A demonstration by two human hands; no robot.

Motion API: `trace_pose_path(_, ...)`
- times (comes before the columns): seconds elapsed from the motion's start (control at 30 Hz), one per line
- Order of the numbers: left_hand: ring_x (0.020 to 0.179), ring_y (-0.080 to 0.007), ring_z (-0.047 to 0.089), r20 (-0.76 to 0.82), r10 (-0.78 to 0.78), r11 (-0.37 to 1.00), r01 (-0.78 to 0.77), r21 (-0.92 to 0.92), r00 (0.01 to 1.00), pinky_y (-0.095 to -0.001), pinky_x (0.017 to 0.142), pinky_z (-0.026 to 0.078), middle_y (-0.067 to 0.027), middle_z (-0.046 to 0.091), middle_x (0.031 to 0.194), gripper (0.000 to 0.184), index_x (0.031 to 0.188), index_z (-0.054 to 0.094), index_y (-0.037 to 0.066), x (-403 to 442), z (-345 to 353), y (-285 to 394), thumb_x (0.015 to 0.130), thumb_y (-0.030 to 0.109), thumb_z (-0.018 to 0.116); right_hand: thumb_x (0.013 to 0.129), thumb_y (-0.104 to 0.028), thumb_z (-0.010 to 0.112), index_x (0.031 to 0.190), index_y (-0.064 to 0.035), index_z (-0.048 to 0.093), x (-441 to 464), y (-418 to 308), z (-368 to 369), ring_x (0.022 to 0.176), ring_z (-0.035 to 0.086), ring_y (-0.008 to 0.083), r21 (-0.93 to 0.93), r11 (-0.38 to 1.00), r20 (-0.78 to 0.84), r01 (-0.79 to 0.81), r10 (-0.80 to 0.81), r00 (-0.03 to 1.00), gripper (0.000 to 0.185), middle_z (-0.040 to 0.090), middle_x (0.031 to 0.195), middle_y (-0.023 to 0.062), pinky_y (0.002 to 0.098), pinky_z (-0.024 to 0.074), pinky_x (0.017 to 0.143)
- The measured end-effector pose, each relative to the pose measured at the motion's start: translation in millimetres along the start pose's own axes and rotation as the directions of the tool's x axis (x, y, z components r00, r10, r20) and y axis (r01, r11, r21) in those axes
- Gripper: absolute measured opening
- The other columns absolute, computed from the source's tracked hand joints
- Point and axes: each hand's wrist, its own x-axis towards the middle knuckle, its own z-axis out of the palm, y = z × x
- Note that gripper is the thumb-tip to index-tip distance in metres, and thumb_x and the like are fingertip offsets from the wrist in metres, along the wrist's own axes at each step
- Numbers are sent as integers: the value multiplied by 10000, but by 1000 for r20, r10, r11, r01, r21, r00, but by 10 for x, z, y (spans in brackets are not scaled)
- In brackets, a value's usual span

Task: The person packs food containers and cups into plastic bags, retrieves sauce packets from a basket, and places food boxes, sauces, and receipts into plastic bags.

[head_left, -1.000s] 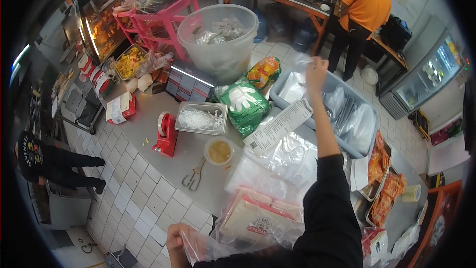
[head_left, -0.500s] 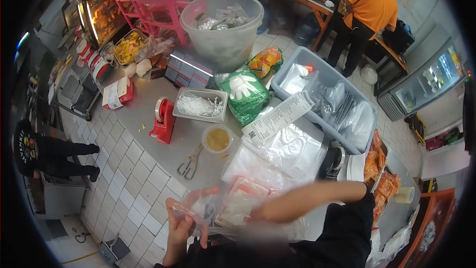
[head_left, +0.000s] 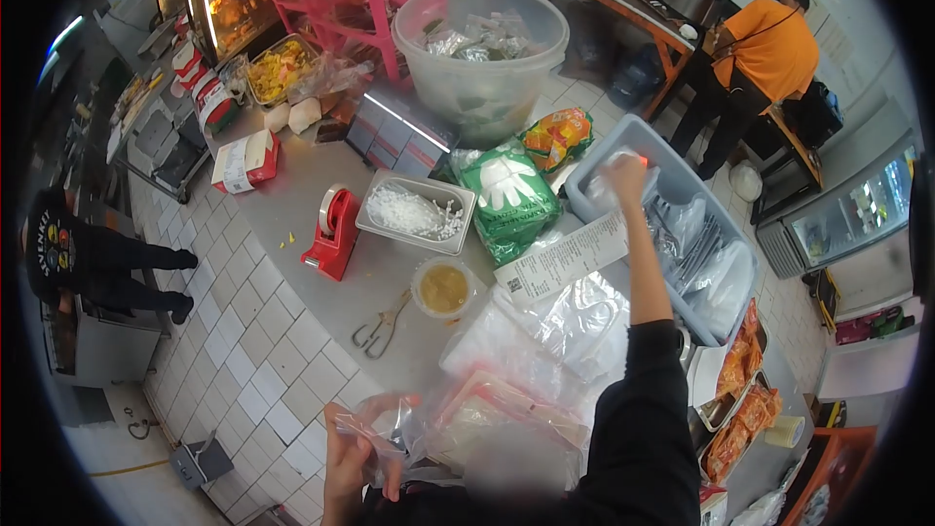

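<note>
My left hand (head_left: 362,458) is closed on the edge of a clear plastic bag (head_left: 401,426) at the bottom of the view. Stretched out over the blue-grey bin (head_left: 716,326), my right hand (head_left: 623,178) is at the clear plastic items (head_left: 596,190) in its far-left part. Its fingers are blurred and partly hidden, and a small orange-red spot shows beside them. A long printed receipt (head_left: 565,255) lies against the bin, over a stack of clear plastic bags (head_left: 545,326). A tub of yellowish liquid (head_left: 445,288) stands left of the stack.
On the metal table are a red tape dispenser (head_left: 333,239), a steel tray of white pieces (head_left: 365,219), a green glove pack (head_left: 506,200) and metal tongs (head_left: 382,328). A large bucket (head_left: 477,88) stands behind. One person (head_left: 765,54) is at the back, another (head_left: 93,253) at left.
My right hand has moved from the bags near my body out to the bin. My left hand stays on the clear bag. The view has shifted slightly.
</note>
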Motion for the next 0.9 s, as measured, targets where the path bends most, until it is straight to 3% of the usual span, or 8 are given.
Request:
trace_pose_path(0.13, 267, -270, 451, 21, -18, 1000, 18, -16, 1000, -250, 174, 334, -406, 343, 1153, 187, 983, 225, 112, 34, -20, -39, 937, 206, 380, 628, -162, 725, 705, 21, 647, 167, 86, -448, 628, 623, 246, 120, 993, 97, -14, 3, 995, 214, 630, 656, 151, 344, 463, 588)
trace_pose_path(0.3, 269, -264, 452, 49, -5, 1000, 5, 0, 999, -254, 175, 333, -408, 353, 1124, 204, 977, 218, 106, 13, 66, -6, 936, 212, 388, 654, -192, 715, 774, -5, 675, 265, 52, -804, 621, 628, 241, 68, 998, 105, -14, 7, 994, 225, 643, 674, 140, 328, 477, 613)
trace_pose_path(0.5, 270, -266, 457, 59, 10, 1000, -11, 23, 998, -256, 175, 326, -412, 364, 1113, 207, 978, 224, 104, -92, 142, 56, 935, 215, 394, 690, -229, 696, 798, -12, 676, 255, 28, -1003, 637, 621, 223, 189, 979, 2, -71, 72, 997, 243, 643, 688, 141, 314, 467, 623)
trace_pose_path(0.67, 277, -266, 468, 128, 17, 998, -24, 56, 992, -251, 178, 315, -415, 371, 1115, 183, 979, 242, 119, -193, 121, 67, 936, 217, 390, 812, -235, 585, 835, 9, 599, 243, 145, -1289, 731, 571, 179, 288, 953, -80, -90, 118, 990, 245, 616, 754, 113, 288, 431, 695)
trace_pose_path(0.73, 273, -262, 466, 134, 9, 999, -15, 46, 991, -248, 177, 304, -423, 360, 1129, 166, 983, 257, 126, -210, 121, 74, 937, 218, 387, 864, -230, 538, 872, 13, 541, -15, -176, -1667, 727, 536, 172, 371, 927, -91, -56, 97, 991, 243, 587, 754, 104, 292, 414, 684)
trace_pose_path(0.8, 294, -266, 476, 195, -31, 999, 22, 47, 980, -247, 199, 332, -412, 345, 1167, 159, 990, 264, 127, -211, 63, 109, 938, 219, 383, 892, -233, 519, 913, 17, 509, -400, -717, -2128, 694, 513, 169, 371, 911, -317, 179, -57, 947, 251, 558, 755, 104, 296, 405, 663)
trace_pose_path(0.87, 442, -288, 553, 286, -79, 986, 118, -121, 955, -283, 373, 444, -318, 293, 1308, 154, 1020, 286, 108, -192, 71, 177, 923, 101, 405, 918, -214, 487, 922, 11, 488, -1158, -1563, -2671, 690, 507, 168, 321, 917, -404, 238, -94, 910, 225, 537, 781, 104, 293, 409, 660)
trace_pose_path(0.9, 457, -288, 565, 284, -90, 991, 114, -70, 955, -278, 397, 459, -312, 266, 1329, 145, 1034, 286, 105, -220, 76, 182, 931, 100, 388, 921, -171, 473, 907, 7, 480, -1639, -1896, -2794, 700, 500, 171, 350, 917, -433, 192, -24, 901, 178, 517, 804, 108, 277, 407, 675)
